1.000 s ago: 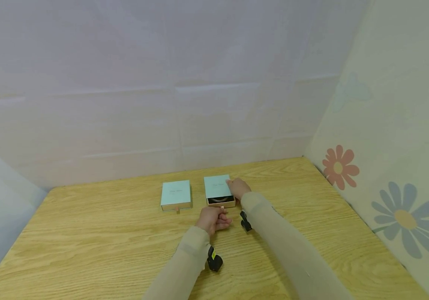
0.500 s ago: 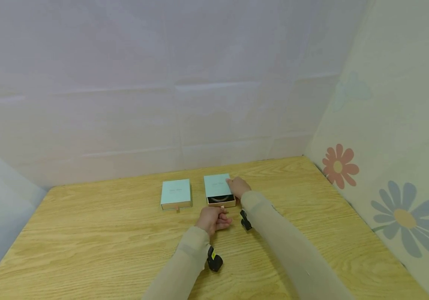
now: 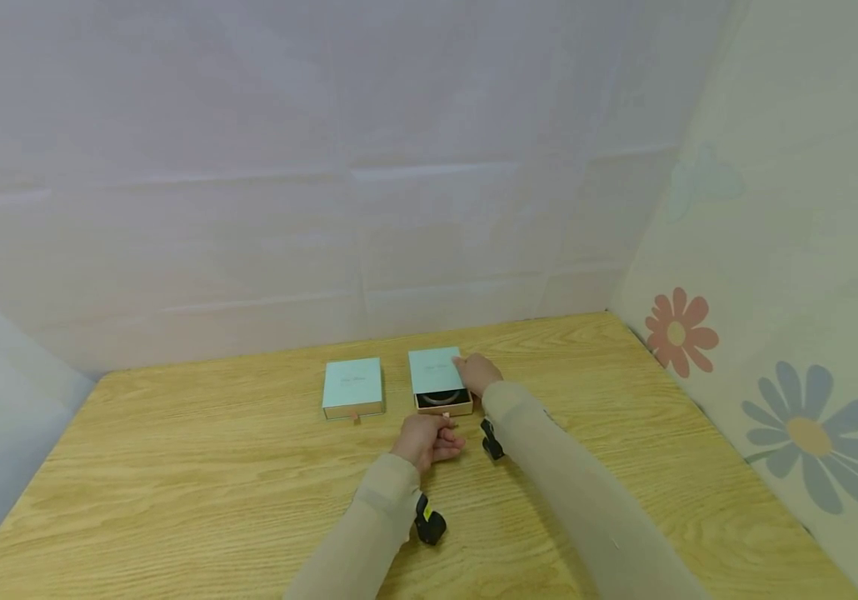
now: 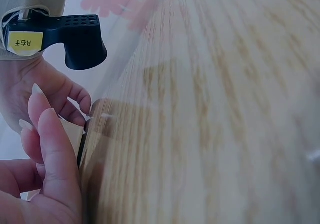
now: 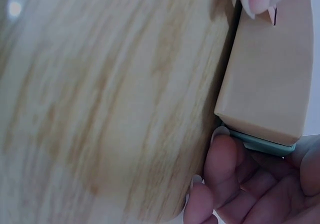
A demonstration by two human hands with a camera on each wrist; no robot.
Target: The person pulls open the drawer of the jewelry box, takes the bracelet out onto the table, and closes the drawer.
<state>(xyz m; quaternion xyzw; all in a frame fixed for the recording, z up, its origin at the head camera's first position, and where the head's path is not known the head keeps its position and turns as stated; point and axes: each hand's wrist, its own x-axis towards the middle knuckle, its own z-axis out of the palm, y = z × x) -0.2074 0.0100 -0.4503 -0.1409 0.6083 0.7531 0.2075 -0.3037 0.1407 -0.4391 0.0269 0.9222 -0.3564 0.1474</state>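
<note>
Wooden table (image 3: 197, 483), two beige sleeves (image 3: 579, 492) angling inward over it. Closed box (image 3: 352, 383) — our landmark. Just right of it we log the part-open box (image 3: 431, 375). Right hand (image 3: 480, 375), farther right of the landmark, grips that box: thumb on top, fingers curled at its side. Left hand (image 3: 423, 440), right of the landmark and nearer us — thumb and forefinger pinch the drawer's (image 3: 436, 410) tab (image 3: 446, 415), other fingers loosely bent.

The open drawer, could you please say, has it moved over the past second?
Yes, slightly: the drawer has slid farther out, toward the near side, judged against the closed box.
</note>
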